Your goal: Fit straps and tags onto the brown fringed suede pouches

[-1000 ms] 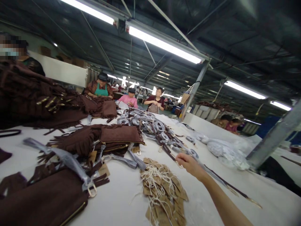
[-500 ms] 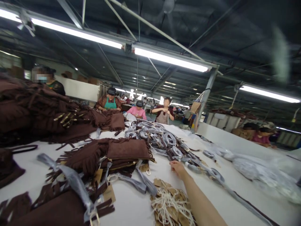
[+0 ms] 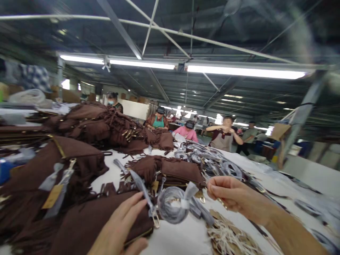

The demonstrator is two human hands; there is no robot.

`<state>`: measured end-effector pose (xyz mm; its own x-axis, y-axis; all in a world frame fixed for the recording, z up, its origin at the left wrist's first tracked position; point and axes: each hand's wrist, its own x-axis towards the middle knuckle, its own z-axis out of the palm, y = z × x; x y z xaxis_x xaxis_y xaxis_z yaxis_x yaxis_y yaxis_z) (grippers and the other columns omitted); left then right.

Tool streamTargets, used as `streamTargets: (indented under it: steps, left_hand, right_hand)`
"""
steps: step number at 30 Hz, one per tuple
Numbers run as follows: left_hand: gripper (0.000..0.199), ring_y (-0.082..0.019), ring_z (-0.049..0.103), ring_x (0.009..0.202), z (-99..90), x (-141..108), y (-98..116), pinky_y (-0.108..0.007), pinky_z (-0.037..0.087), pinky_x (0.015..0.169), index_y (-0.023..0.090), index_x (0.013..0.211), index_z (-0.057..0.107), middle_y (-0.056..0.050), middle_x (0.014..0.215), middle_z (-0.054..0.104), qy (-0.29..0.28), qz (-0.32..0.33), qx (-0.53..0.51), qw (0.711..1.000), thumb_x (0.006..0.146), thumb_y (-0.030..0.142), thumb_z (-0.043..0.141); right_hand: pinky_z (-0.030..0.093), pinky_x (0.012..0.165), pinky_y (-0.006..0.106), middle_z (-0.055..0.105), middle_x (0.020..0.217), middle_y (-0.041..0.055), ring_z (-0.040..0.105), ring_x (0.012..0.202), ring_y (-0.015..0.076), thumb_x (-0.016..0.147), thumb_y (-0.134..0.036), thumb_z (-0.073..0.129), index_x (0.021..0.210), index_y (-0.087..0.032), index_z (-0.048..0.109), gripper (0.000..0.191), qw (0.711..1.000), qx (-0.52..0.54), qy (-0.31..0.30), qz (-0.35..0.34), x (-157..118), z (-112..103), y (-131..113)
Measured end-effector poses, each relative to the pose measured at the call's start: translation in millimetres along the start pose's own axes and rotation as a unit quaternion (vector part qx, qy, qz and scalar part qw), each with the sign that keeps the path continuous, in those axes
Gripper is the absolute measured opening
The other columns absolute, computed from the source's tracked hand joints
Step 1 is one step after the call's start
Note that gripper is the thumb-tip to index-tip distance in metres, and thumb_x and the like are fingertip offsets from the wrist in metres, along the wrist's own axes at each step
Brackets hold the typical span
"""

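Note:
My left hand (image 3: 123, 225) is open, fingers spread, over a dark brown bag (image 3: 87, 226) at the lower middle. Just right of its fingertips is a coiled strap (image 3: 173, 205) in clear plastic, bound with a pale band; whether it touches the table is unclear. My right hand (image 3: 233, 194) is closed in a pinch to the right of the coil. A small gold metal piece shows below its fingers, but what they grip is hidden. Behind the coil lies a brown fringed bag (image 3: 183, 171) with a gold zip. A gold clasp (image 3: 156, 220) lies near my left fingers.
A pile of plastic-wrapped straps (image 3: 212, 161) extends behind my right hand. Tan tags with white strings (image 3: 231, 233) lie below it. Brown bags (image 3: 87, 124) are heaped at left. Several people work beyond the table, including a person in a grey apron (image 3: 221, 141).
The view has swung left. My left hand has come into view, open. My right hand has lifted off the table beside the strap pile, and a coiled strap now appears between the hands.

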<state>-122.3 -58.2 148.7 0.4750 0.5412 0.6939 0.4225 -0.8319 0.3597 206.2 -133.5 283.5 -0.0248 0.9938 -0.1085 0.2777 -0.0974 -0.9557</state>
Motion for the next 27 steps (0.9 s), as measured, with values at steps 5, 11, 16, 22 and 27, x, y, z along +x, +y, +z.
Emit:
streamTargets:
  steps: [5, 11, 16, 22, 27]
  left_hand:
    - [0.057, -0.030, 0.048, 0.127, 1.0, 14, 55, -0.043, 0.032, 0.111, 0.026, 0.142, 0.040, -0.011, 0.139, 0.053, -0.018, 0.039, -0.157, 0.987, 0.088, 0.033, 0.056]
    - [0.032, -0.015, 0.055, 0.058, 19.3, -4, 50, -0.025, 0.043, 0.056, 0.018, 0.092, 0.055, -0.003, 0.066, 0.063, -0.061, -0.263, -0.416, 0.868, 0.090, 0.046, 0.041]
    - [0.049, -0.008, 0.039, 0.041, 32.9, -8, 27, -0.020, 0.029, 0.044, 0.017, 0.085, 0.050, 0.004, 0.051, 0.053, 0.023, -0.377, -0.496, 0.782, 0.074, 0.064, 0.054]
    - [0.042, -0.008, 0.045, 0.042, 35.4, 0, 26, -0.020, 0.033, 0.044, 0.016, 0.085, 0.051, 0.001, 0.054, 0.059, 0.050, -0.384, -0.462, 0.798, 0.077, 0.058, 0.052]
    - [0.069, -0.011, 0.049, 0.039, 38.4, 4, 29, -0.020, 0.034, 0.042, 0.011, 0.121, 0.044, 0.003, 0.052, 0.060, 0.033, -0.396, -0.508, 0.764, 0.073, 0.060, 0.055]
  right_hand:
    - [0.012, 0.036, 0.018, 0.041, 0.051, -0.0081, 0.022, 0.038, 0.0008, 0.071, -0.052, 0.075, 0.068, -0.016, 0.060, 0.039, 0.984, 0.074, -0.164, -0.006, -2, 93, 0]
    - [0.008, 0.036, 0.014, 0.057, 0.069, -0.0046, 0.017, 0.040, -0.0006, 0.068, -0.044, 0.081, 0.076, -0.020, 0.051, 0.039, 0.947, 0.262, -0.181, 0.055, 28, 144, 23]
    - [0.014, 0.039, 0.017, 0.057, 0.069, -0.0020, 0.034, 0.049, 0.0062, 0.070, -0.060, 0.070, 0.076, -0.022, 0.053, 0.042, 0.997, 0.072, -0.042, -0.001, 46, 144, 41]
    - [0.031, 0.051, 0.025, 0.048, 0.053, -0.0028, 0.043, 0.053, 0.0133, 0.083, -0.043, 0.051, 0.061, -0.022, 0.052, 0.032, 0.939, -0.289, 0.073, -0.169, 41, 144, 59]
    - [0.029, 0.050, 0.026, 0.054, 0.053, -0.0017, 0.046, 0.050, 0.0139, 0.082, -0.033, 0.048, 0.061, -0.022, 0.054, 0.024, 0.930, -0.319, 0.061, -0.174, 39, 161, 62]
